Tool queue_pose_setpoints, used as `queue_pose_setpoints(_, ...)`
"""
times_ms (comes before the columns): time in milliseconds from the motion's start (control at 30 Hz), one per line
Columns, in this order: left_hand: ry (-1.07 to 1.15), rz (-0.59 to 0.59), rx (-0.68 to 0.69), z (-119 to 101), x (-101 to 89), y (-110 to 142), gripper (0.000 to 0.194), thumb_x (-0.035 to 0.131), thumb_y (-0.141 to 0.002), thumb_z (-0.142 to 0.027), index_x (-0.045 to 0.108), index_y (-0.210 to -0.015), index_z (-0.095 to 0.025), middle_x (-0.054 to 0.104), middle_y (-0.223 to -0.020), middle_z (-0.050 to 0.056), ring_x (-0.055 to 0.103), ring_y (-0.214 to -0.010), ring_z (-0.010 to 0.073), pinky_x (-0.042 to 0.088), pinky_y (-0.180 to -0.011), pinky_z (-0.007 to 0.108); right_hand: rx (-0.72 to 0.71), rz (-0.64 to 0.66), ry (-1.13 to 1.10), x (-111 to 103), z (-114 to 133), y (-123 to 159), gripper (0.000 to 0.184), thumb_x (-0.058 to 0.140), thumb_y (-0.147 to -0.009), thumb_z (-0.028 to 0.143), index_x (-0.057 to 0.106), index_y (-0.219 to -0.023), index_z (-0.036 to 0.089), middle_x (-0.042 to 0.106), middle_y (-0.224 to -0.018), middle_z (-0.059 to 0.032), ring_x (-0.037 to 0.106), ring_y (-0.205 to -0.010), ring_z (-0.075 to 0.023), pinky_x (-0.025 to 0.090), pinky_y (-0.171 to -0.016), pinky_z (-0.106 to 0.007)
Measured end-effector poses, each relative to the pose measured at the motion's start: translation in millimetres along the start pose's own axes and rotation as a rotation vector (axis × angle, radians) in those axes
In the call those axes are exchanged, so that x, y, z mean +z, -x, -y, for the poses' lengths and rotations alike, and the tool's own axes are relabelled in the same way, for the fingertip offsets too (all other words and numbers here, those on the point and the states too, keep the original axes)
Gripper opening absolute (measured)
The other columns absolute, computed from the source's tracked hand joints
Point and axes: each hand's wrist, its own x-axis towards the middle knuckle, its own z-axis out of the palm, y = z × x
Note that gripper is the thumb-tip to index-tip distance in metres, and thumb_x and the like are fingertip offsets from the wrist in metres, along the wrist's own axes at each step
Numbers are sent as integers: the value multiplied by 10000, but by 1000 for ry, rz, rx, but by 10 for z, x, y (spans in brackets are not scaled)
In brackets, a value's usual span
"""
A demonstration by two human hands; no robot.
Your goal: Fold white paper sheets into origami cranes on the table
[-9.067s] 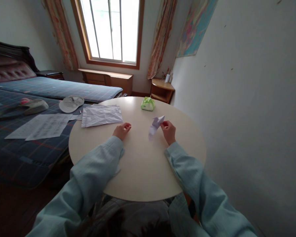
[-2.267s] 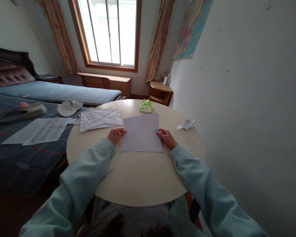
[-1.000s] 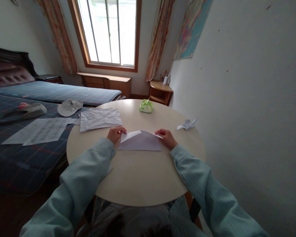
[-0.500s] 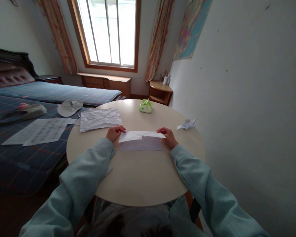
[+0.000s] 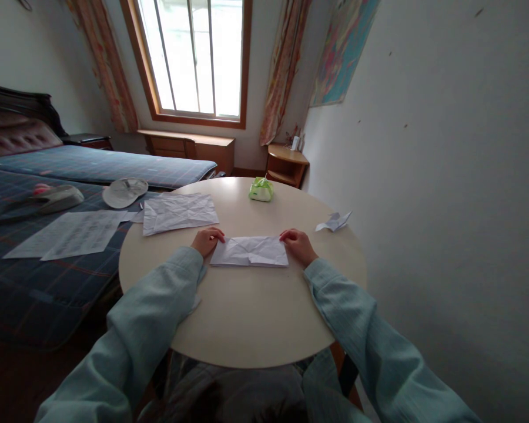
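Note:
A creased sheet of paper (image 5: 249,251) lies in front of me, doubled over into a wide strip with its folded edge at the back. My left hand (image 5: 208,240) pinches its far left corner, thumb and fingers together. At the far right corner my right hand (image 5: 297,243) grips it in the same way. Both hands rest low over the round table (image 5: 251,317). To the right, near the table's rim, sits a small folded paper piece (image 5: 334,221), apart from my hands. A stack of crumpled paper sheets (image 5: 180,212) lies beyond my left hand.
A green tissue pack (image 5: 261,190) stands at the table's far side. On the bed (image 5: 92,294) to the left lie printed sheets (image 5: 77,232), a white cap (image 5: 124,192) and a bag-like item with a strap (image 5: 57,198). A wall (image 5: 445,205) rises close on the right.
The paper's far half has come over toward me and now lies on the near half. Earlier, my right hand held the small folded piece, which now sits at the right.

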Motion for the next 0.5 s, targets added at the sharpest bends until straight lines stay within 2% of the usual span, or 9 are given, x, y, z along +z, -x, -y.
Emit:
queue_pose_setpoints(167,-66,36,31,12,-4,-12,297,367,-593,-78,645,-578,-182,623,-796,10,561,-755,123,427,-770,249,1,38,44,-4,27,12,209,422,-585,116,623,-615,166,590,-753,-21,520,-676,-117,412,-673,-234)
queue_pose_setpoints(333,-87,56,35,22,5,-14,288,368,-619,-106,643,-595,-185,616,-814,6,556,-760,122,424,-771,245,42,51,16,7,67,29,197,425,-614,159,617,-663,156,583,-710,-16,498,-614,-109,392,-567,-212)
queue_pose_setpoints(500,-103,79,54,-2,6,-11,258,387,-648,-139,640,-612,-176,610,-829,30,544,-801,141,406,-802,269,55,87,-18,12,62,45,166,509,-644,271,597,-719,152,583,-637,-7,503,-583,-111,391,-540,-213)
